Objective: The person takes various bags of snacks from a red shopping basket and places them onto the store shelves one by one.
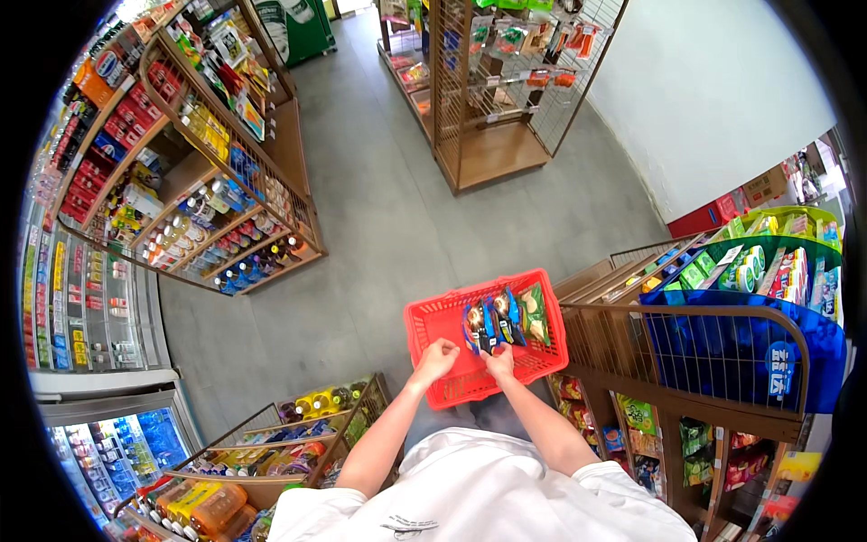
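Observation:
A red plastic shopping basket is in front of my body, low over the grey floor. Inside its right half lie two dark blue and black snack bags, with a green snack bag beside them at the right wall. My right hand touches the lower end of the blue and black bags, thumb and fingers around their edge. Over the bare left part of the basket is my left hand, fingers curled together, with nothing visible in it. What supports the basket is hidden.
A wire-sided shelf of gum and candy stands close on the right. Drink shelves are at upper left, bottle shelves at lower left, a snack rack ahead. Grey floor runs between them.

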`<state>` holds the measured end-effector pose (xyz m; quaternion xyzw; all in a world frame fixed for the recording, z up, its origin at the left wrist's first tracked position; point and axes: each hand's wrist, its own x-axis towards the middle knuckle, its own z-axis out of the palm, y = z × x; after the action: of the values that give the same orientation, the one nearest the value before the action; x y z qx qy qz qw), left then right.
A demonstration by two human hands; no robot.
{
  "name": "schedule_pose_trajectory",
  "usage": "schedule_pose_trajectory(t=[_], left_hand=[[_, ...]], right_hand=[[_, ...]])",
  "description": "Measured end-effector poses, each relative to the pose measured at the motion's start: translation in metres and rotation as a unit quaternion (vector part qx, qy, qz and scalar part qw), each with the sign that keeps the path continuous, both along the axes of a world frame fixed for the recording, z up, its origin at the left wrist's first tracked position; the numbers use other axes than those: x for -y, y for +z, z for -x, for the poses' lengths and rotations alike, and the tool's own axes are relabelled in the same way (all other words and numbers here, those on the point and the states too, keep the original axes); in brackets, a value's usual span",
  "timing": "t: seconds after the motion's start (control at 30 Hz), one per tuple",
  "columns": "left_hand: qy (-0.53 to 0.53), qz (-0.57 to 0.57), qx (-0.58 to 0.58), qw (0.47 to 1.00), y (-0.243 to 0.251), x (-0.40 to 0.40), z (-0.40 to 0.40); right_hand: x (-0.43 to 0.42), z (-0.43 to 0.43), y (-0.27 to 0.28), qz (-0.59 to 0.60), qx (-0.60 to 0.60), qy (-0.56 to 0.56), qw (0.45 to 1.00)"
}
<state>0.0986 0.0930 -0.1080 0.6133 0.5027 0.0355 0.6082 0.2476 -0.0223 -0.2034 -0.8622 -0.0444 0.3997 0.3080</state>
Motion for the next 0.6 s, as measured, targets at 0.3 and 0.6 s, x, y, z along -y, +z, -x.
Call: schedule_pose_trajectory(t=[0.3, 0.6], left_hand=[[0.002, 0.033, -0.023, 0.999, -0.007, -0.007, 0.032], [0.020, 0.128, 0.068, 0.989, 0.024, -0.016, 0.028]], right_hand=[[-0.010, 0.019, 0.043, -0.044, 0.129, 0.056, 0.989], [0.006, -0.013, 0.073, -0.212, 0.076, 0.051, 0.973]])
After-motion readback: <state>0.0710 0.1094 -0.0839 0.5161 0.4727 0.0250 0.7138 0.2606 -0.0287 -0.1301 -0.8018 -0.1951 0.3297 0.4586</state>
